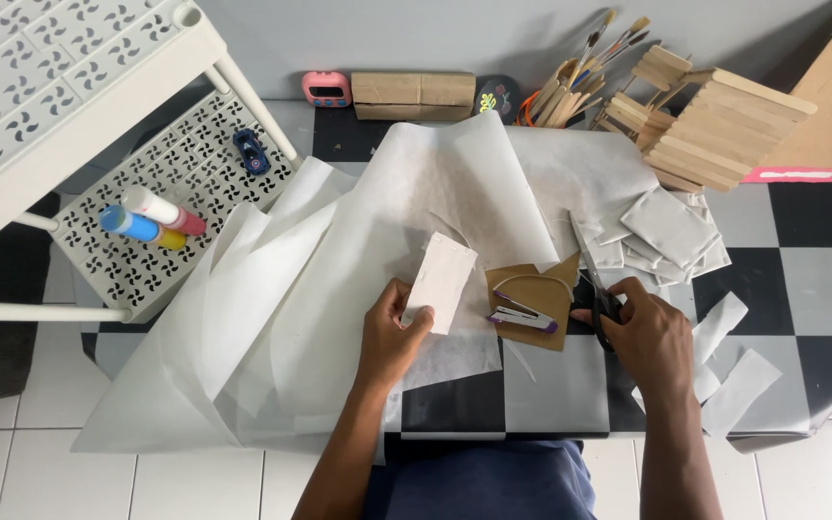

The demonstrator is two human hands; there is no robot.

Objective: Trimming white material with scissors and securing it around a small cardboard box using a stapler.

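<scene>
Two bare hands working over a black-and-white checked table [801,279]: left hand [389,339] pinching a small white rectangular paper piece [441,280] between thumb and fingers, holding it tilted above large crumpled white paper sheets [339,279]; right hand [649,339] curled around black-handled scissors [597,289], gripping the handles. Lying between them, a purple stapler [522,313] on brown cardboard [536,289].

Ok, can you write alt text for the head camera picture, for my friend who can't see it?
Seen from above, a person's left hand holds a small white folded paper piece while the right hand grips black scissors. Between them a purple stapler lies on brown card, on a checkered table covered in large white paper sheets.
</scene>
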